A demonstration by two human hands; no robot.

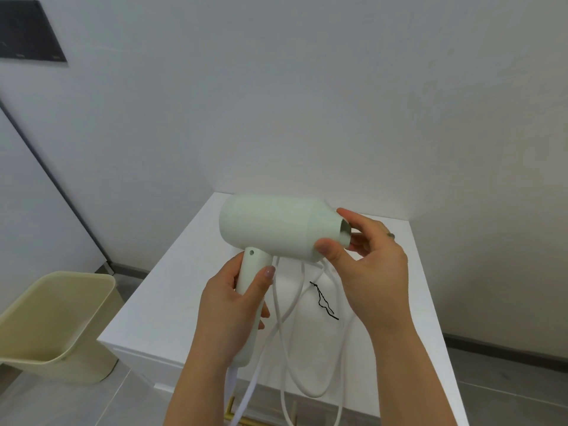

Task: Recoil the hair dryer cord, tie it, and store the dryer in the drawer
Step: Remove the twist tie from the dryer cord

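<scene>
While the dryer (273, 226) is held in the air above the white cabinet (408, 272), its smooth plastic shell looks light and stiff but maybe a little slippery. The handle is probably the safest place to grip. The left hand (236, 305) is wrapped around this handle, thumb on the front. The right hand (365, 265) pinches the nozzle end between thumb and fingers, wrist bent inward. The cord (285, 327) is soft and hangs in loose loops under the hands, not coiled yet. A thin black tie (324, 301) lies on the cabinet top, near the cord.
</scene>
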